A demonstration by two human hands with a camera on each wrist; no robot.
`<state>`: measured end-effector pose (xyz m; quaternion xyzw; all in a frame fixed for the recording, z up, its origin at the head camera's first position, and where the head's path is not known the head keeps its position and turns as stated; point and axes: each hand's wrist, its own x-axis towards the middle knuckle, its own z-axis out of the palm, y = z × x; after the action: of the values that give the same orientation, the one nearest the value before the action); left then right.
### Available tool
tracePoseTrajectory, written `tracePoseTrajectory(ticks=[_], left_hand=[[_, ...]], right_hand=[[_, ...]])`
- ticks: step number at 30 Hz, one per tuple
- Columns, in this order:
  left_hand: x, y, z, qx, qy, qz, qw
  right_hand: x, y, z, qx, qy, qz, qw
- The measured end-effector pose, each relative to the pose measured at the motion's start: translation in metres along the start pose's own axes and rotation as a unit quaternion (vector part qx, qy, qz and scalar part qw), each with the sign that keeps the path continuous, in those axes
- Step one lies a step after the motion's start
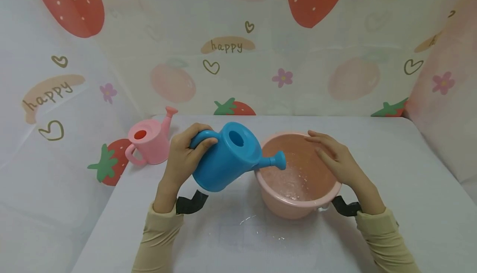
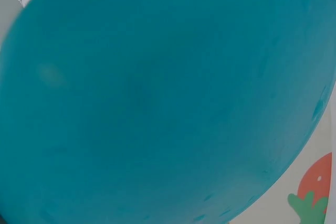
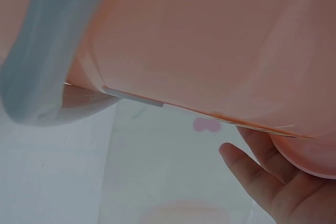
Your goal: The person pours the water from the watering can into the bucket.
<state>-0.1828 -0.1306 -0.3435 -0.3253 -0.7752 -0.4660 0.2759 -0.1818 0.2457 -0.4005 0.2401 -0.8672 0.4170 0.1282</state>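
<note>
My left hand (image 1: 183, 155) grips the handle of a blue watering can (image 1: 223, 163), thumb across the top. The can is tilted to the right, its spout (image 1: 273, 161) above the inside of a pink bucket (image 1: 285, 211). Its blue body fills most of the left wrist view. Rippled water (image 1: 294, 182) shows in the bucket; whether a stream leaves the spout is hard to tell. At the bucket's right rim, my right hand (image 1: 339, 161) lies with fingers mostly extended. The right wrist view has those fingers (image 3: 252, 174) beside the rim, not curled round it.
A pink watering can (image 1: 150, 144) stands at the back left of the white table (image 1: 402, 173). Small water drops (image 1: 281, 238) lie in front of the bucket. A patterned curtain (image 1: 313, 57) closes off the back and sides. The bucket has a pale handle (image 3: 47, 77).
</note>
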Motion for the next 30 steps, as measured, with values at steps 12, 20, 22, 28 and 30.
tracePoseTrajectory(ticks=[12,20,22,28,30], left_hand=[[-0.0006,-0.0012,0.0003,0.001,-0.001,-0.003,1.0],[-0.0005,-0.0009,0.0,0.0,-0.003,-0.004,1.0],[-0.0003,-0.0009,0.0,0.001,-0.003,-0.005,1.0],[0.0003,-0.0007,-0.0002,-0.001,-0.006,-0.008,0.9999],[0.0006,-0.0003,-0.0005,-0.002,-0.008,-0.01,0.9999]], right_hand=[[0.0001,-0.0002,0.0002,-0.005,-0.001,0.007,1.0],[-0.0001,-0.0003,0.0003,-0.007,-0.002,0.01,1.0],[-0.0002,-0.0002,0.0001,-0.007,-0.001,0.008,1.0],[0.0001,-0.0003,0.0,-0.005,0.0,0.007,1.0],[0.0001,-0.0005,-0.0001,-0.002,0.001,0.006,1.0]])
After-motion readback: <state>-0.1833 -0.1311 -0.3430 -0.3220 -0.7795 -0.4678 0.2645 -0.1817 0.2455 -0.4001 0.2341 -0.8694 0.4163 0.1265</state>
